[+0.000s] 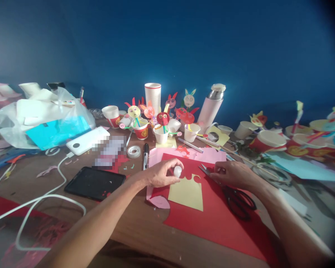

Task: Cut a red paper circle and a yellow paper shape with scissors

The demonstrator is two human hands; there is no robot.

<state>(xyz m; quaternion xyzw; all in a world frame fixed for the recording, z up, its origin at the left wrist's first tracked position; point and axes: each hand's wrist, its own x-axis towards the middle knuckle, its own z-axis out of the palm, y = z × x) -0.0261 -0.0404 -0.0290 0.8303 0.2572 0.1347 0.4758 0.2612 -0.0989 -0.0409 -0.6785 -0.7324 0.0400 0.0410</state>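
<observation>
My left hand (162, 173) holds a small white round object (177, 171) between thumb and fingers, above the red paper. Under and beside it lies a yellow paper (186, 194) with round bites cut from its top edge. My right hand (231, 172) rests on the upper part of the scissors, whose blades (204, 169) point up and left and stand slightly apart. The scissors' black handles (241, 203) lie on the large red paper (212, 227), outside the fingers. Pink paper (159, 202) shows beneath the red sheet.
Paper cups with cut-out faces (161, 134) stand behind my hands, near a pink thermos (210, 109). A black tablet (95, 183), white cable (61, 171), tape roll (133, 151) and marker (145, 156) lie left. More decorated cups (269, 140) are at right.
</observation>
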